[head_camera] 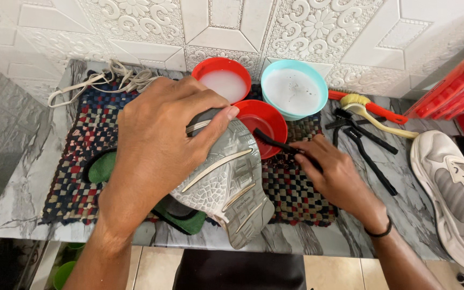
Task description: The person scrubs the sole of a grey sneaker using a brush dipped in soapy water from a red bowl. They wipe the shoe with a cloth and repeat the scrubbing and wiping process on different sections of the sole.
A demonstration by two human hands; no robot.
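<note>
Two hands work over a marbled grey table (pixel 22 188) covered by a checked woven mat (pixel 81 139). The biggest thing in hand is a grey sneaker (pixel 226 182), turned sole-up over the mat's front edge; the left hand (pixel 157 150) is clamped around its upper, thumb pressed on the sole near the toe. It looks light, with a stiff ridged sole and a softer upper, so the firm sole edge is probably the surest place to take hold. A second pale sneaker (pixel 452 193) lies at the far right. Behind stand a turquoise bowl (pixel 294 88) and two red bowls, one with milky liquid (pixel 222 79), one nearly empty (pixel 261 121). The right hand (pixel 331 172) grasps a slim black brush (pixel 275 144) whose tip rests in the nearer red bowl; it seems rigid and likely slippery when wet. Spare brushes (pixel 366 137) and loose laces (pixel 108 78) lie around, with green insoles (pixel 103 167) under the shoe.
</note>
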